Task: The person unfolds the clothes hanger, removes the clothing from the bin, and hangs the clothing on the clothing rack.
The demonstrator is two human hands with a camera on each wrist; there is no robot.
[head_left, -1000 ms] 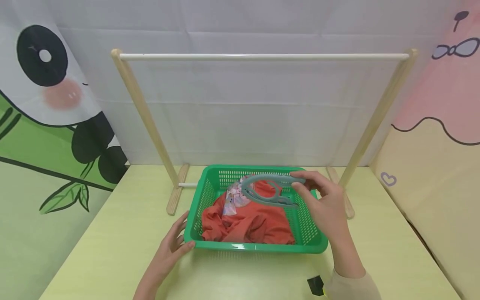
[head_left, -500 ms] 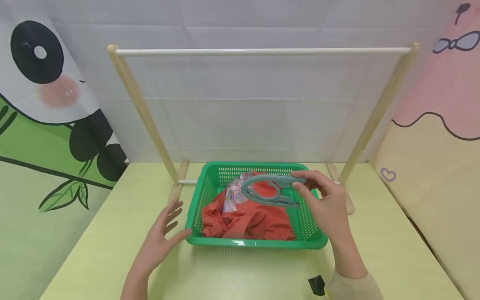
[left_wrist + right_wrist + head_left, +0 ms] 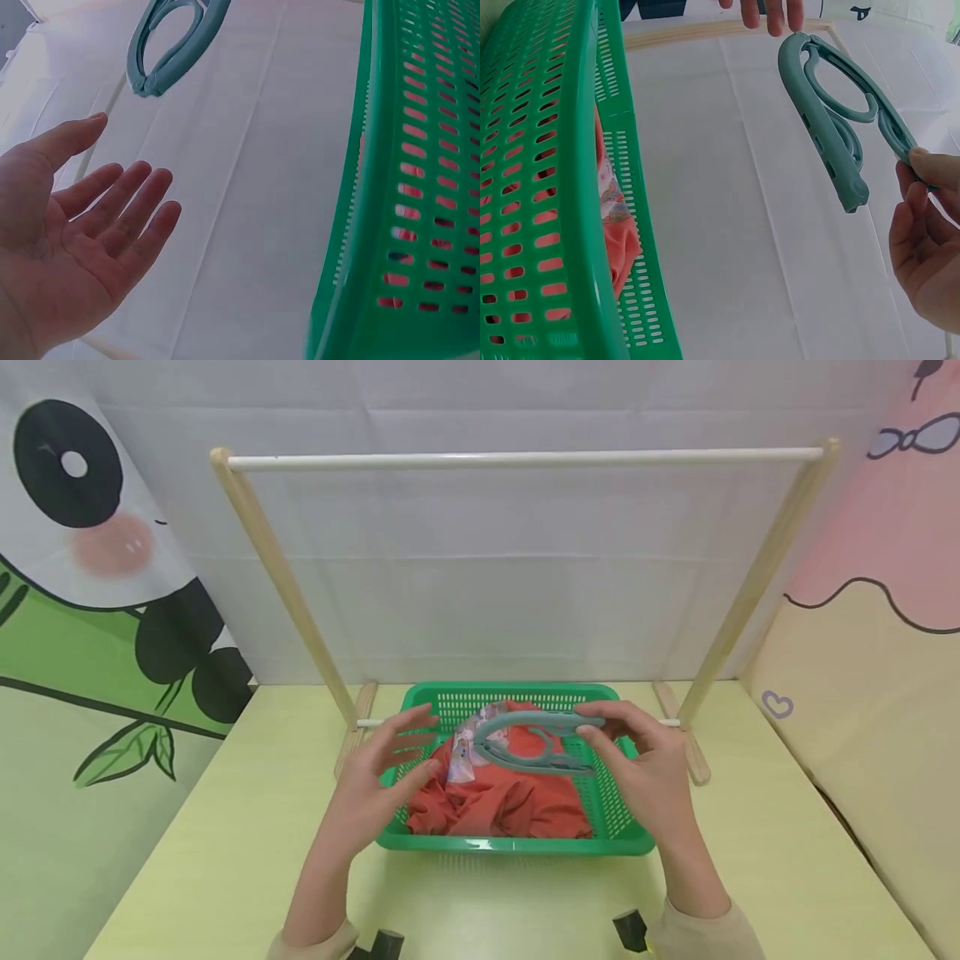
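My right hand (image 3: 647, 768) pinches one end of a folded grey-green folding clothes hanger (image 3: 517, 718) between thumb and fingers, above the basket. In the right wrist view the hanger (image 3: 821, 135) has its two arms folded close, with a curved hook between them. My left hand (image 3: 378, 777) is raised over the basket's left side, fingers spread and holding nothing. The left wrist view shows its open palm (image 3: 82, 255) just short of the hanger's other end (image 3: 187, 64). Below lies a crumpled red garment (image 3: 517, 806) with a printed patch, inside the green plastic basket (image 3: 517, 845).
Behind the basket stands a wooden rack with a white horizontal rod (image 3: 525, 460) and slanted posts (image 3: 288, 585). The pale yellow table (image 3: 210, 843) meets a white cloth backdrop (image 3: 517, 602). Cartoon-printed panels flank both sides. A small black object (image 3: 630, 931) shows by the right sleeve.
My left hand has let go of the basket's left rim, risen and moved right toward the hanger. The right hand holds the hanger nearly still, shifted slightly left.
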